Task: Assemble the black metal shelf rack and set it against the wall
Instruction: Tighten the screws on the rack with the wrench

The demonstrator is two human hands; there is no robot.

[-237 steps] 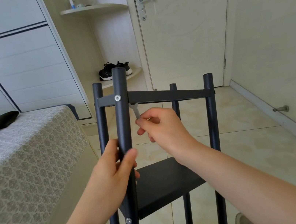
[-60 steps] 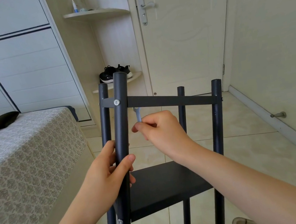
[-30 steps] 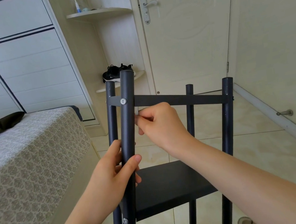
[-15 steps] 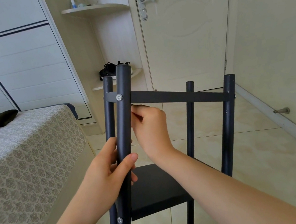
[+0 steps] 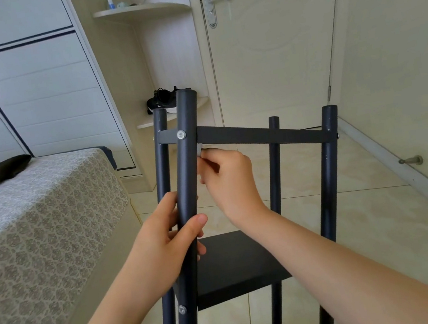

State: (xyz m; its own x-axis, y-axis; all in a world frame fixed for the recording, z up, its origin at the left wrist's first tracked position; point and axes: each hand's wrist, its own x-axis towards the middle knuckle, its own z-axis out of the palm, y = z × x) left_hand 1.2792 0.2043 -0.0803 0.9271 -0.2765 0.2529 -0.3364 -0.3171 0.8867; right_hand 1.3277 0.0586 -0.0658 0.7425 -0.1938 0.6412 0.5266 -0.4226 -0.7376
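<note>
As rack [image 5: 264, 136] stands, seemingly on tile floor [image 5: 382, 220]: bed [image 5: 35, 216] left, door [image 5: 272, 42] beyond.

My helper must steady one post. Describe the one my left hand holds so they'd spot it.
Beside the bed stands the black rack with four upright posts. Take the nearest post, on its left. It alone has the left hand wrapped round it.

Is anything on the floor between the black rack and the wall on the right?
Only a small metal door stopper, sticking out low on that wall. The floor between the rack and the wall shows nothing else in view.
</note>
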